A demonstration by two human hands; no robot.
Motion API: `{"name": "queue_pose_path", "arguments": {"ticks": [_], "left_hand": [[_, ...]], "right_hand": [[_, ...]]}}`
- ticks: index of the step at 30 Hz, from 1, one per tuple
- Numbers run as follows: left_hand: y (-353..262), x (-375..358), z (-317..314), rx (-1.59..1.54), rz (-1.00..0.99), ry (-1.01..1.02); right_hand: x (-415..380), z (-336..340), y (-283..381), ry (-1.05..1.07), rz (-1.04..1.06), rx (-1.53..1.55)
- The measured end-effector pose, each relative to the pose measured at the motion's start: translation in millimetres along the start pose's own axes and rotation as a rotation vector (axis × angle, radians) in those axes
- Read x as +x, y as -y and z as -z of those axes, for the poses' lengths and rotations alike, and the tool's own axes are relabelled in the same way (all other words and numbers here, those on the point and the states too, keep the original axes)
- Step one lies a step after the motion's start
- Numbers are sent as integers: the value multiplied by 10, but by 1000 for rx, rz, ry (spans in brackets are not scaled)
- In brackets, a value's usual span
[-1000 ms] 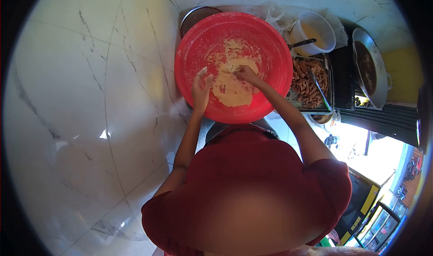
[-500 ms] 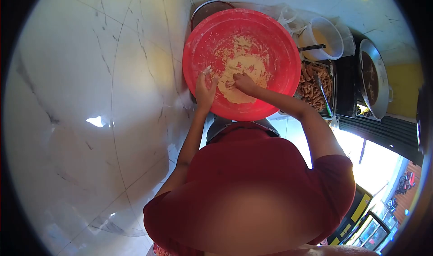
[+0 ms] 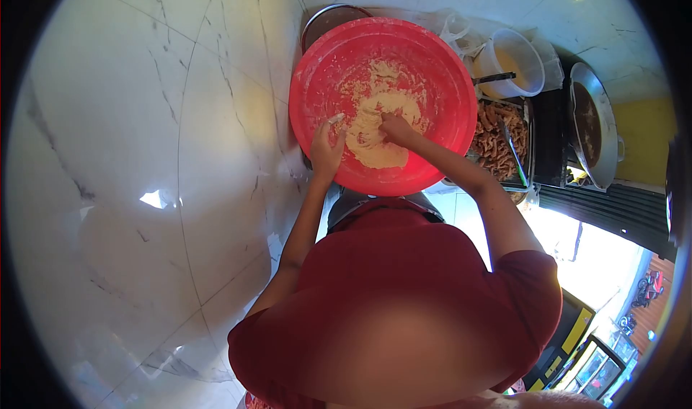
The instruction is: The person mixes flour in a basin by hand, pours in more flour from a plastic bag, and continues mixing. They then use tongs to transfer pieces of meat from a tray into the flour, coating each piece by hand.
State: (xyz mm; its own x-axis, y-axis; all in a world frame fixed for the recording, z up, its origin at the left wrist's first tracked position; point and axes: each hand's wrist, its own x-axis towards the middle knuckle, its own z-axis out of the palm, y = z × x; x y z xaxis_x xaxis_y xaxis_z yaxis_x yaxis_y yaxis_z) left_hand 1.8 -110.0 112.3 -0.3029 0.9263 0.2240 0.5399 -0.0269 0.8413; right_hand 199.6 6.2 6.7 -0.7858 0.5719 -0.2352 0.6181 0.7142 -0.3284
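A wide red basin (image 3: 450, 70) holds a pale yellowish flour-like powder (image 3: 378, 153), spread over its bottom and smeared up the sides. My right hand (image 3: 398, 130) is down in the powder near the middle, its fingers curled and their tips hidden. Over the left inner side of the basin is my left hand (image 3: 327, 149), thumb and fingers apart, with whitish powder stuck to the fingertips. I see nothing held in it.
To the right stand a tray of browned fried strips (image 3: 490, 139) with tongs (image 3: 513, 149), a clear plastic tub (image 3: 532, 70) of yellowish contents, and a large pan (image 3: 609, 131) of dark liquid. A marble-patterned tiled wall (image 3: 144, 157) is on the left.
My right hand has shifted slightly right and up in the powder, with its fingers more curled under. My left hand stays almost where it was, at the basin's left side.
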Motion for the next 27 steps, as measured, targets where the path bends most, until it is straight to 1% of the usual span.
{"name": "queue_pose_path", "arguments": {"ticks": [1,3,4,6,7,9,10,11,12,13,15,16,18,22,24,25,27], "left_hand": [[18,6,-6,-22,10,17],[63,7,-38,-68,31,54],[67,5,-45,-35,37,99],[65,-8,-52,31,50,188],[109,-8,-79,10,132,272],[280,-13,-191,-36,292,437],[346,-16,-260,-135,312,475],[405,-19,-344,-234,332,512],[418,-7,-417,-334,351,550],[339,11,-487,-462,365,491],[146,43,-643,-715,393,370],[45,93,-669,-794,356,376],[-127,205,-701,-953,282,392],[-194,278,-694,-859,307,440],[-189,271,-678,-785,351,433],[-200,275,-668,-723,334,426],[-251,276,-630,-598,301,410]], "right_hand": [[3,28,0,13,11,49],[-9,128,8,-5,-65,134],[-21,203,15,-14,-103,177],[-46,426,2,112,-237,319],[-55,497,-11,175,-303,389],[-115,262,-224,10,-211,656],[-151,258,-245,-73,-162,788],[-190,254,-268,-72,-167,869],[-289,428,-132,-71,-172,951],[-368,528,-20,-71,-177,1033],[-436,527,61,-118,-118,1129],[-469,558,126,-143,-89,1178],[-571,717,308,-154,-116,1213],[-640,739,327,-197,-148,1175],[-693,778,290,-186,-183,1072],[-721,817,275,-180,-199,1020],[-782,894,261,-267,-215,1038]]}}
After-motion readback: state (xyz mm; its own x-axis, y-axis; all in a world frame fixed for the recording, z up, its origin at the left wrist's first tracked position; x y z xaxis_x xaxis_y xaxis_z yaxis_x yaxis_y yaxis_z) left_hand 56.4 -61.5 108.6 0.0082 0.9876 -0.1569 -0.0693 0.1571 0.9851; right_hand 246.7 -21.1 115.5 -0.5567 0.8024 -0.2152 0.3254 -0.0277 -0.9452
